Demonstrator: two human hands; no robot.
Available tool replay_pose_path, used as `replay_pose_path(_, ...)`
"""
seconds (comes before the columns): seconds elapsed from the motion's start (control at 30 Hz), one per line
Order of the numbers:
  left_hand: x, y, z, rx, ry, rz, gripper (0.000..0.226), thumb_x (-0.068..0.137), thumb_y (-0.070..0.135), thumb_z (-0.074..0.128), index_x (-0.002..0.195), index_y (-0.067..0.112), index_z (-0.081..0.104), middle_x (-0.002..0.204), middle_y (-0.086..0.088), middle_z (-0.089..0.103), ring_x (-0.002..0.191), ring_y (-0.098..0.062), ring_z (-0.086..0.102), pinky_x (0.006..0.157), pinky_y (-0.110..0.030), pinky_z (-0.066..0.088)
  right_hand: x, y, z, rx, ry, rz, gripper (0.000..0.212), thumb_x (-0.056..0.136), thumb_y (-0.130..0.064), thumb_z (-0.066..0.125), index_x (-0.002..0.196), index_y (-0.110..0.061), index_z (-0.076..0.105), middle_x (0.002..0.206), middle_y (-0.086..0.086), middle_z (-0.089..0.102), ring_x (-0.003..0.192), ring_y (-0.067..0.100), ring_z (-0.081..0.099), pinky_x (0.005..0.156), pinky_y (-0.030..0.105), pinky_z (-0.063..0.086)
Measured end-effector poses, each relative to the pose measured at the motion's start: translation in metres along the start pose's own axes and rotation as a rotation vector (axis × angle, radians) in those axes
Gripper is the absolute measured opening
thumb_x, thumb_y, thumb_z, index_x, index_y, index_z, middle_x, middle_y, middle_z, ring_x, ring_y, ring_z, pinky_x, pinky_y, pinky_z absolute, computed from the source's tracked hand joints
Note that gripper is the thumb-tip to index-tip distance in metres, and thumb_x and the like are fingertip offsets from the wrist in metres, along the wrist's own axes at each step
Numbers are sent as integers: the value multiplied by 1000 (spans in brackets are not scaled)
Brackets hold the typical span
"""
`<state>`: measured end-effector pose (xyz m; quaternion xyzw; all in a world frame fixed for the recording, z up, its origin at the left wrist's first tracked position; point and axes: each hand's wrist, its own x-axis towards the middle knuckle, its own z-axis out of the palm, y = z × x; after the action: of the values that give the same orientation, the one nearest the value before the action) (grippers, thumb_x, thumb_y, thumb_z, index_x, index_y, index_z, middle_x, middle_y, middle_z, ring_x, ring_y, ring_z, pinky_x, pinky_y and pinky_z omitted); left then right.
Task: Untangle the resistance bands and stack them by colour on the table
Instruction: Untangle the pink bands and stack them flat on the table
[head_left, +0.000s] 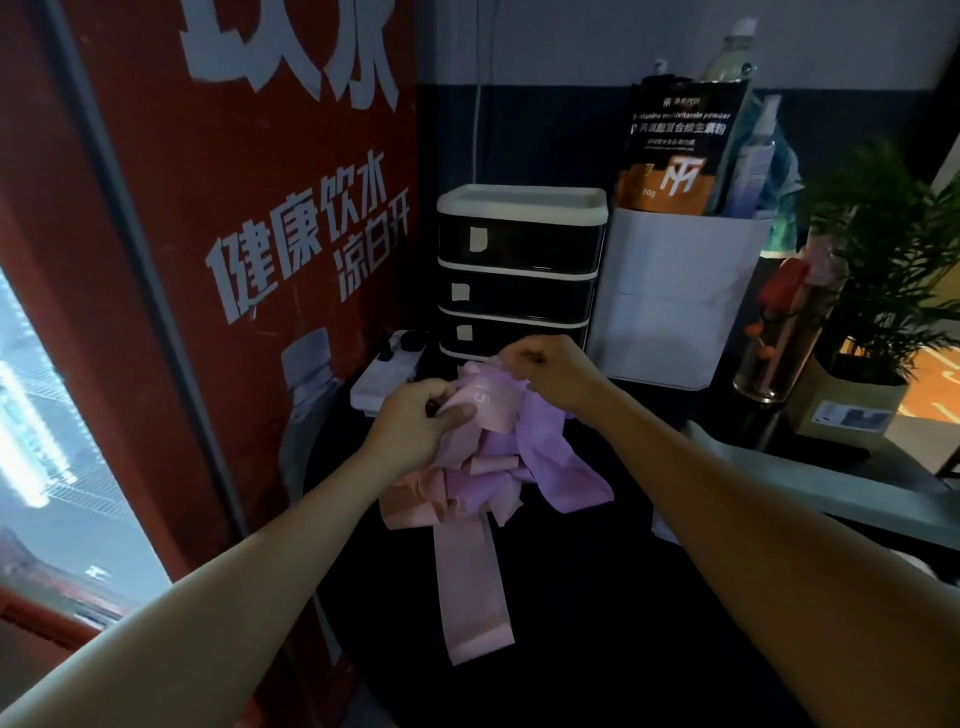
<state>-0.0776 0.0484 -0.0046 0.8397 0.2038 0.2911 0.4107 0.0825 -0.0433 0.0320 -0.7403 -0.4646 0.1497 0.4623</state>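
Observation:
A tangled bundle of resistance bands (498, 457) is held up over the dark round table (597, 597). It mixes pale pink bands (470, 587), lilac bands (566, 473) and a salmon-pink one (410, 501). One long pink loop hangs down toward the table. My left hand (418, 421) pinches a pink band marked "15" at the bundle's upper left. At the top of the bundle, my right hand (550, 371) is closed on a band's edge.
A red vending machine (208, 260) stands close on the left. Behind the table are a black drawer unit (519, 270), a white power strip (384, 379), a white box (675, 301) holding a pouch and bottles, a glass bottle (779, 332) and a potted plant (883, 249).

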Motion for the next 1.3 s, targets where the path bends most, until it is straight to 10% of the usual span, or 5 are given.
replay_pose_path(0.23, 10, 32, -1, -30, 77, 80, 9, 87, 19, 64, 79, 15, 63, 73, 0, 59, 66, -11, 51, 65, -25, 40, -37, -22, -19, 353, -122, 185, 32, 92, -44, 50, 91, -16, 65, 89, 4, 65, 84, 17, 63, 74, 31, 57)
replay_pose_path(0.47, 9, 77, 7, -153, 107, 155, 4, 85, 18, 67, 85, 21, 65, 83, 3, 64, 74, -7, 58, 70, -21, 46, -54, -39, -56, 282, 9, -11, 8, 87, -7, 61, 92, -1, 60, 87, 21, 55, 81, 30, 55, 77, 44, 52)
replay_pose_path(0.7, 12, 95, 28, -272, -192, 124, 46, 82, 0, 65, 117, 23, 45, 107, 6, 57, 101, -8, 55, 83, -20, 46, -69, -47, -84, 6, 28, -164, 23, 89, -1, 56, 110, -2, 64, 90, 8, 65, 75, 7, 58, 66, 13, 48)
replay_pose_path(0.87, 9, 99, 42, -294, -185, 88, 26, 84, 4, 65, 98, 23, 56, 100, -16, 63, 95, -28, 60, 86, -40, 49, -74, -50, -100, -180, 73, -196, 18, 88, -5, 60, 102, 1, 69, 95, 25, 67, 77, 16, 54, 71, 28, 45)
replay_pose_path(1.3, 3, 105, 60, -78, -182, 132, 21, 90, 14, 60, 69, 16, 57, 79, -7, 52, 75, -16, 47, 66, -22, 38, -93, -24, -118, 93, 396, -184, 13, 81, -5, 69, 87, 6, 70, 73, 6, 63, 54, -8, 55, 59, 7, 45)
